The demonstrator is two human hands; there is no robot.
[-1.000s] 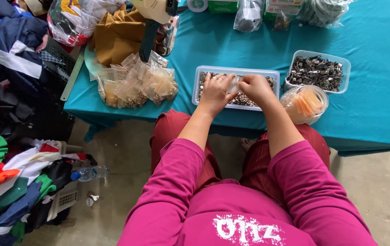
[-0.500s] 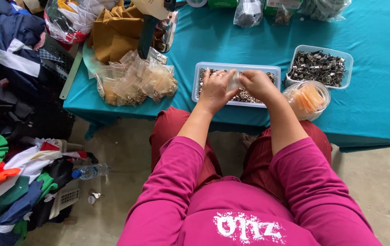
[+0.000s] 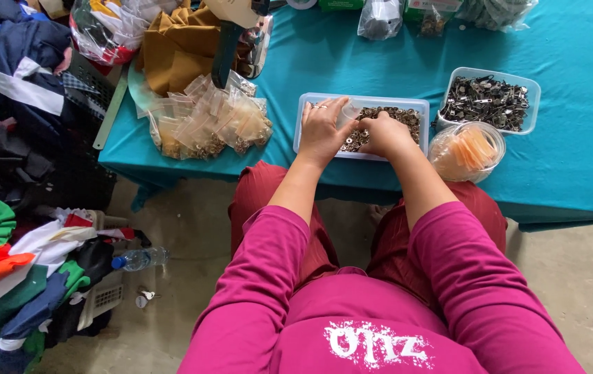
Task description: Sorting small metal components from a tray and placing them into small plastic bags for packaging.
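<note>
Near the front edge of the teal tabletop (image 3: 352,62), seen from the head camera, a shallow clear tray (image 3: 407,105) holds a heap of small metal fittings (image 3: 386,118). Both hands rest over it: the left hand (image 3: 321,131) lies on the tray's left half with fingers spread and loosely curved, pinching a small clear bag (image 3: 349,112) between thumb and forefinger, while the right hand (image 3: 384,135) is curled together down among the fittings; whether it grips any I cannot tell. Just right of the tray sits a round clear tub of orange pieces (image 3: 467,149), and behind that a second clear tray of darker metal clips (image 3: 490,100). Toward the tabletop's left front corner lies a pile of small filled plastic bags (image 3: 206,125), with folded mustard cloth (image 3: 179,48) behind it. Off the left edge, heaps of coloured clothing (image 3: 5,242) cover the floor, with a plastic bottle (image 3: 138,259) beside them.
</note>
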